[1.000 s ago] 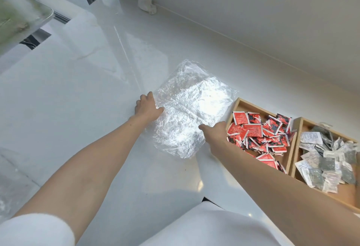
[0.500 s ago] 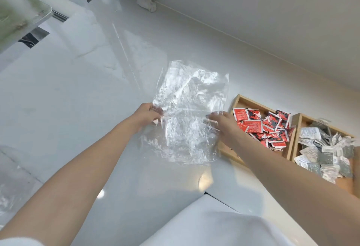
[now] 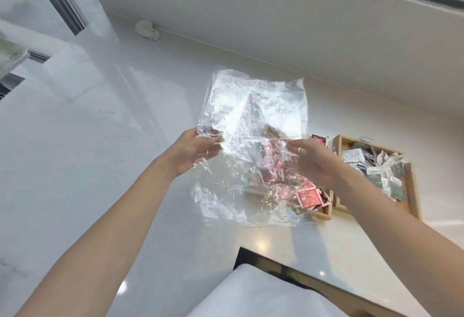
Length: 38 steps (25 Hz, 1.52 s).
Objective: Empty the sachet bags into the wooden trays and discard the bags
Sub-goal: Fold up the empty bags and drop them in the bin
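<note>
An empty clear plastic bag (image 3: 253,106) hangs in the air above the white counter, crinkled and see-through. My left hand (image 3: 193,153) pinches its left edge and my right hand (image 3: 311,161) grips its right side. Behind and below the bag stands a wooden tray (image 3: 324,214) of red sachets (image 3: 308,197), seen partly through the plastic. To its right a second wooden tray (image 3: 411,191) holds white and grey sachets (image 3: 376,168).
The glossy white counter (image 3: 100,153) stretches left and toward me. A crumpled white scrap (image 3: 147,30) lies against the back wall. A dark gap at the counter's near edge (image 3: 276,269) shows beside my white clothing (image 3: 263,294).
The bag lay flat on the counter under both hands; now both hands have lifted it off the surface and hold it up in front of the red sachet tray.
</note>
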Motion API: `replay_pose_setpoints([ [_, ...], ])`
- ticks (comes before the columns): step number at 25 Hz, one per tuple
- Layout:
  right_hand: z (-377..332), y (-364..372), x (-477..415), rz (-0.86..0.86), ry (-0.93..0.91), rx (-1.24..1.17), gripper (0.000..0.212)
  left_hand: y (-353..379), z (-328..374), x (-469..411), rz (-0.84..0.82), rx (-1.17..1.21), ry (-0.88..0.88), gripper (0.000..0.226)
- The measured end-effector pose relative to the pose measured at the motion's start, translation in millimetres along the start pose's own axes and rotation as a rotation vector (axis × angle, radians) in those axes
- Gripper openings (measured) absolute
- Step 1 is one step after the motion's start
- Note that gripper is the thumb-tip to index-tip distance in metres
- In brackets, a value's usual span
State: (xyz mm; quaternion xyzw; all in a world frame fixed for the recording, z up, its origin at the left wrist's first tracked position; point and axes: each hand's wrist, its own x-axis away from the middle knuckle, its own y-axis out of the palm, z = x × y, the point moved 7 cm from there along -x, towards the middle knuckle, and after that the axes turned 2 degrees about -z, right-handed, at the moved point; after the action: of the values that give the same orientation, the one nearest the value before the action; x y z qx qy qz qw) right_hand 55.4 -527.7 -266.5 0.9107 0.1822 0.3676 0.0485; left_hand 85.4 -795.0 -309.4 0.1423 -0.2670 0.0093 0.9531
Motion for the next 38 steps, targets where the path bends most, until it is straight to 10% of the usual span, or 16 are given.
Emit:
replay_pose_setpoints([
  [10, -4.5, -160.5, 105.9, 0.213, -0.176, 0.059, 0.014, 174.2, 11.6, 6.1, -0.186, -0.204, 0.031, 0.018],
  [22, -0.7, -339.8, 258.4, 0.083, -0.317, 0.016, 0.031, 387.2, -10.3, 61.5, -0.357, -0.326, 0.057, 0.03],
  [38, -93.6, -287.3, 349.0, 0.268, -0.747, 0.496, 0.05, 390.8, 110.0, 131.1, -0.378, -0.626, 0.509, 0.051],
])
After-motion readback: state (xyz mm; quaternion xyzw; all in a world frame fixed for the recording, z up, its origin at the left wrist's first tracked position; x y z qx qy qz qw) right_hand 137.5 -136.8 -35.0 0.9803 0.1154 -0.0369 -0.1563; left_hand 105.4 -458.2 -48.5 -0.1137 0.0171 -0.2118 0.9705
